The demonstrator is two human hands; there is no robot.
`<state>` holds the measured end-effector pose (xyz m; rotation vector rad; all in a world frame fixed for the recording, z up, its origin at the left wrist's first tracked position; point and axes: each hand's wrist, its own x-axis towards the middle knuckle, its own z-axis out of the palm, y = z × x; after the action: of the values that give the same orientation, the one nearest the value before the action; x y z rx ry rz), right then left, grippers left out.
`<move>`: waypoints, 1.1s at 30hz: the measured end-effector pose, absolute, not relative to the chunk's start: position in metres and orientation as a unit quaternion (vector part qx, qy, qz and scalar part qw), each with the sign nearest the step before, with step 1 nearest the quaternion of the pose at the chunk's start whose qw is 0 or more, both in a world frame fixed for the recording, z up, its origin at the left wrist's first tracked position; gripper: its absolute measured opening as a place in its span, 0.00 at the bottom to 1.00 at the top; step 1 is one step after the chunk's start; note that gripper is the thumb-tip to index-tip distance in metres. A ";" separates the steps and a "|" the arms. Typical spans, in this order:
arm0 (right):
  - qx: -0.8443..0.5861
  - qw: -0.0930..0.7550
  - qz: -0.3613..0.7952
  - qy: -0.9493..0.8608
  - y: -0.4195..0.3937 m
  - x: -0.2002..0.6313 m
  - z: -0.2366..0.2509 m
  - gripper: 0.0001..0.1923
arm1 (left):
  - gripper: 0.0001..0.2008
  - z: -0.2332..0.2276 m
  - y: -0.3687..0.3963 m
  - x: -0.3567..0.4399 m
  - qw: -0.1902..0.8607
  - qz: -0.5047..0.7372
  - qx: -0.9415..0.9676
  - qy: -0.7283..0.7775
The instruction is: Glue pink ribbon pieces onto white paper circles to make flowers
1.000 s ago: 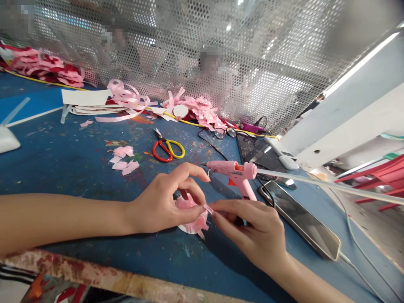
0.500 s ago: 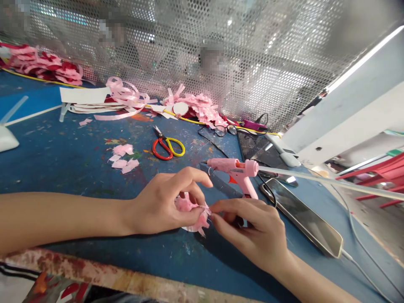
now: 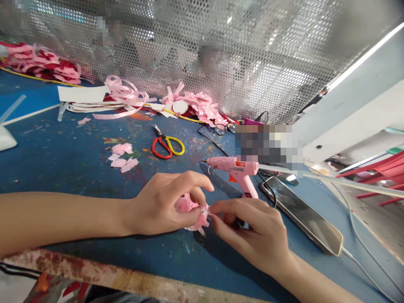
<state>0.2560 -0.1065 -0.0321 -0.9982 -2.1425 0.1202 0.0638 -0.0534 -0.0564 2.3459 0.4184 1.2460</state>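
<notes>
We pinch one small pink ribbon piece (image 3: pixel 205 209) with both hands — left hand (image 3: pixel 167 204) loosely curled, right hand (image 3: pixel 254 231) nearly closed — over a pink ribbon flower (image 3: pixel 201 223).

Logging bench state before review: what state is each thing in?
Small pink piece: pinched by both hands
Left hand: pinching, index finger raised
Right hand: pinching, thumb and index
Ragged pink cluster: on table, partly hidden
Glue gun: lying down, stick loaded
Scissors: set down, blades pointing away
Nearer phone: screen dark, cable plugged in
Pink scraps: loose
</notes>
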 end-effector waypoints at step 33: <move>-0.403 0.372 -0.018 -0.836 -0.107 0.252 -0.037 0.05 | 0.18 -0.058 -0.054 0.064 0.196 0.459 0.857 0.125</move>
<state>0.2524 -0.1074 -0.0375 -1.0325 -2.1422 -0.0464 0.0636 -0.0542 -0.0577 2.4022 0.3489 1.2861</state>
